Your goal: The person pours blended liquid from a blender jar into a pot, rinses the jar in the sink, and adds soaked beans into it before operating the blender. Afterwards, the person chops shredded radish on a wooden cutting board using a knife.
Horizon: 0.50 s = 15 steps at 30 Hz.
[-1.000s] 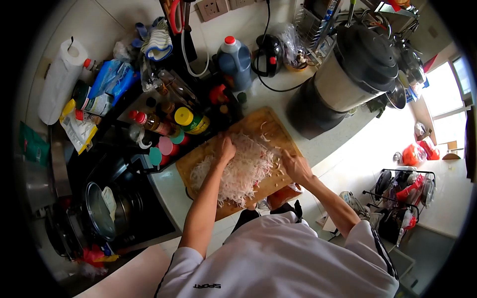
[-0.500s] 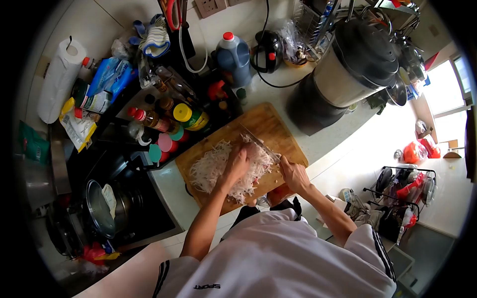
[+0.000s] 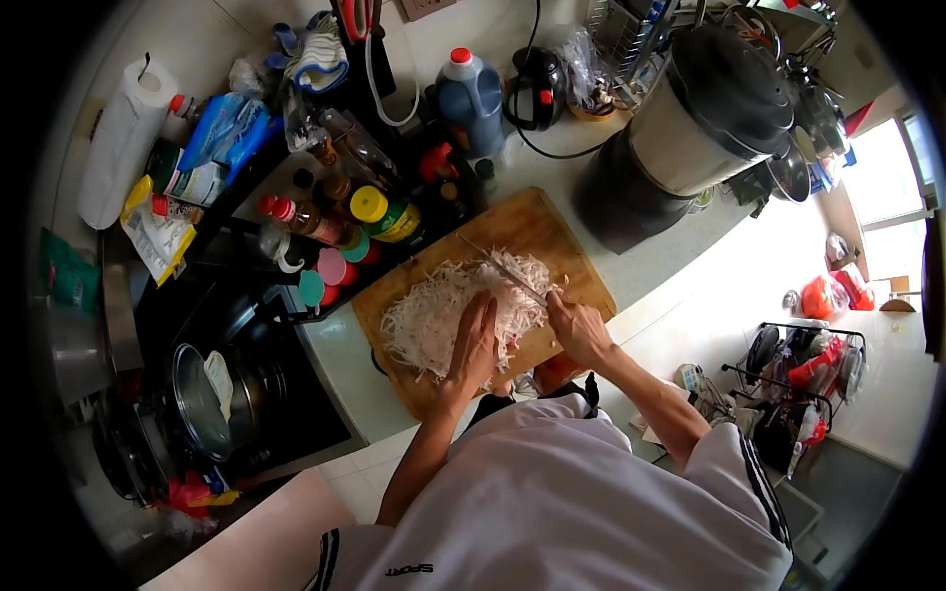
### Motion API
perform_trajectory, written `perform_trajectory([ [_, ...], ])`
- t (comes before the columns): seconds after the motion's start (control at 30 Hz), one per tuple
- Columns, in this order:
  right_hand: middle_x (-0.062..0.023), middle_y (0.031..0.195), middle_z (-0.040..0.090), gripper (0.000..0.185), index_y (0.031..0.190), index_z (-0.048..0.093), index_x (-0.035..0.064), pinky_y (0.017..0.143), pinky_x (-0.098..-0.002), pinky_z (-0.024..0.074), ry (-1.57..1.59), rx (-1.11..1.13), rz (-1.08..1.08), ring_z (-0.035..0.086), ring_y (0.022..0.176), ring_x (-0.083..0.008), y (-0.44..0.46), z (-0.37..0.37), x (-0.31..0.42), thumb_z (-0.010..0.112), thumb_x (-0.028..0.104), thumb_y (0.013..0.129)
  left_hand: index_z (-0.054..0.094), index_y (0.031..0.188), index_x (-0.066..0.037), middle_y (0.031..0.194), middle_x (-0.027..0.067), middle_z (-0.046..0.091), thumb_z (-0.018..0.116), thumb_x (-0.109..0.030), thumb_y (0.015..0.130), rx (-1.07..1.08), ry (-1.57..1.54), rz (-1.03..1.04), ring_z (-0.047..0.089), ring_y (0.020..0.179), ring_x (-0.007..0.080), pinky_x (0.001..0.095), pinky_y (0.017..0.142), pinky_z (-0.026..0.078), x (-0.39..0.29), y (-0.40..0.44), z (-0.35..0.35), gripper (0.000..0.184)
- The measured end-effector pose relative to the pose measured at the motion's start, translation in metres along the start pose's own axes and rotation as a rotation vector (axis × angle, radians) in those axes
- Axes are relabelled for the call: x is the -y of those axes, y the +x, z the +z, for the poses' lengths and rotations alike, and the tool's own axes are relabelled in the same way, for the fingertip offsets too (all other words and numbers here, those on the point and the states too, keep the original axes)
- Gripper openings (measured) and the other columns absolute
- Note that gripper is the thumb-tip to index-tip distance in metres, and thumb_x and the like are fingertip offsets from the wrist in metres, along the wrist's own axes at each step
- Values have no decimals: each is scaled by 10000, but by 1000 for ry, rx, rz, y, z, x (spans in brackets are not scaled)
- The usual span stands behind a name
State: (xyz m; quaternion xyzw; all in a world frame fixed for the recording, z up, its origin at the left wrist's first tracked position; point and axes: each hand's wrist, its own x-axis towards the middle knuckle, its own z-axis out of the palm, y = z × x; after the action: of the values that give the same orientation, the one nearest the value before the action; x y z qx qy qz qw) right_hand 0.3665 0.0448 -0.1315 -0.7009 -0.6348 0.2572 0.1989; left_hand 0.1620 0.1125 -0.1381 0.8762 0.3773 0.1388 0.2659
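A heap of finely shredded, pale vegetable (image 3: 426,320) with pinkish bits is spread over a wooden cutting board (image 3: 574,258). My right hand (image 3: 581,335) is wrapped round the handle of a kitchen knife, whose blade (image 3: 505,270) slants across the upper right part of the heap. Against the near side of the shreds lies my left hand (image 3: 476,340), its fingers stretched out toward the blade and holding nothing I can see. Some shreds lie under the fingers of that hand.
A stove with a glass-lidded pot (image 3: 202,404) is at the left. Behind the board stand spice jars, a yellow-lidded jar (image 3: 384,214) and a blue jug (image 3: 468,103). A large black-lidded appliance (image 3: 680,138) stands to the right on the counter.
My left hand has drawn back toward me, and its bent fingers have straightened. The knife has moved slightly left over the shreds. The whole view has shifted a little.
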Motion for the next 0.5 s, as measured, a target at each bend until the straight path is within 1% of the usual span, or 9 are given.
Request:
perform_trajectory([
  [0.07, -189, 586, 547, 99, 938, 418, 20, 455, -475, 415, -12, 15, 7, 555, 514, -389, -7, 5, 7, 464, 99, 902, 409, 1317, 83, 1389, 231, 387, 545, 34, 794, 21, 6, -20, 372, 1293, 390, 434, 1082, 334, 2, -1, 2, 543],
  [0.1, -202, 617, 576, 130, 999, 405, 24, 495, -493, 449, -99, 147, 58, 592, 570, -409, -2, 12, 6, 432, 112, 906, 398, 1322, 86, 1395, 232, 377, 544, 16, 805, 33, 10, -26, 365, 1299, 390, 433, 1086, 330, 3, -2, 3, 541],
  [0.2, -207, 635, 577, 136, 1004, 412, 25, 496, -494, 449, -53, 111, 39, 587, 568, -412, 2, 17, 6, 439, 108, 900, 429, 1302, 90, 1376, 248, 399, 540, 61, 784, -21, 42, 21, 396, 1278, 392, 427, 1074, 347, 3, -7, 6, 530],
  [0.3, -206, 642, 578, 173, 1041, 417, 12, 490, -487, 453, -29, 33, -8, 592, 574, -404, -7, 12, 17, 437, 109, 900, 425, 1303, 91, 1368, 254, 399, 535, 47, 801, 7, 84, 7, 381, 1285, 395, 425, 1080, 337, 2, -11, 0, 516],
  [0.37, -201, 640, 577, 186, 1053, 414, 5, 485, -481, 453, -85, -23, -84, 592, 574, -398, -9, 49, -2, 435, 112, 902, 423, 1305, 92, 1371, 252, 395, 531, 40, 811, 23, 46, -23, 374, 1289, 397, 427, 1082, 333, 4, -15, 4, 509],
  [0.4, -198, 638, 577, 192, 1058, 413, 2, 482, -477, 452, -112, -55, -124, 592, 574, -395, -5, 49, 4, 434, 114, 903, 422, 1306, 92, 1373, 251, 393, 530, 36, 816, 28, 31, -36, 370, 1291, 398, 428, 1083, 331, 4, -15, 4, 505],
  [0.43, -191, 641, 578, 191, 1043, 407, -3, 491, -477, 451, -120, 26, -97, 594, 579, -387, -5, 44, 5, 440, 117, 898, 424, 1303, 93, 1374, 250, 392, 529, 36, 817, 22, 37, -23, 371, 1290, 397, 428, 1082, 332, 7, -15, 3, 500],
  [0.5, -190, 643, 578, 182, 1028, 405, 0, 500, -482, 450, -103, 81, -32, 593, 582, -389, -7, 18, 16, 444, 118, 895, 429, 1297, 95, 1376, 250, 388, 529, 35, 820, 10, 35, -17, 372, 1289, 397, 429, 1080, 335, 6, -19, 5, 491],
])
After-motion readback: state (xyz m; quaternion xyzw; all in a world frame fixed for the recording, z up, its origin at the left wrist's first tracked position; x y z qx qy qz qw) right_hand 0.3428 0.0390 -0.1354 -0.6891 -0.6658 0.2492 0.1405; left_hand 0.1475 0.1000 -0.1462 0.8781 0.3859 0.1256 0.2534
